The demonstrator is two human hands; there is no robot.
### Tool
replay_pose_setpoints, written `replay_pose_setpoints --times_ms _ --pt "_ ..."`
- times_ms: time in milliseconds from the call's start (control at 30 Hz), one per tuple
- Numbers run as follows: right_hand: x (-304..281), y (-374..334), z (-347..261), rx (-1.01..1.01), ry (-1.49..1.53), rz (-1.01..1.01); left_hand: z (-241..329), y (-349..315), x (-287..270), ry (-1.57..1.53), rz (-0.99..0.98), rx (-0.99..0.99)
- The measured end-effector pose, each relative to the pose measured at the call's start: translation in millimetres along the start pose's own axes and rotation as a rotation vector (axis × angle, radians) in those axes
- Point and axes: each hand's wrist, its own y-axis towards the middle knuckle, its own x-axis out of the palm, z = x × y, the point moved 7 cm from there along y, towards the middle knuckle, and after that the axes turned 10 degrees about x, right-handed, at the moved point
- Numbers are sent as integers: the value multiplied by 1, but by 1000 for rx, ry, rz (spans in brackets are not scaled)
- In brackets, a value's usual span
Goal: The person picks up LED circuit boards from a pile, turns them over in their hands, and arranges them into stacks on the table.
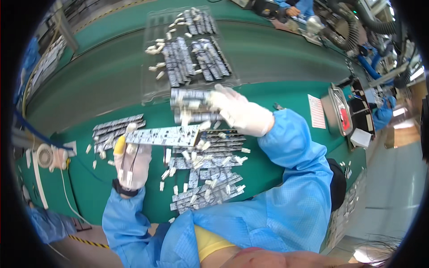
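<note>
My left hand, in a white glove with a yellow cover on one fingertip, is closed on the left end of a long white circuit board. Dark wires with small white connectors hang from that board over the glove. Beyond it, my gloved right hand grips the right end of a few circuit boards; these boards and my fingertips are smeared by motion. Several more circuit boards with white connectors lie in rows on the green mat, nearest to me. Another small group of boards lies to the left.
A clear plastic tray with stacked boards stands at the far side. To the right are a printed sheet and a metal container. A small fan stands at the left. Other people work farther off.
</note>
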Motion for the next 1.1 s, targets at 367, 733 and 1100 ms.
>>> replay_pose_setpoints --times_ms 367,733,1100 --pt "-25 -15 32 45 23 -75 -10 8 15 4 -38 -89" --pt "-18 -36 -5 638 1392 115 -25 -5 64 1154 -366 20" --pt "-20 -41 1 639 1345 182 1 -10 57 1495 -424 188"
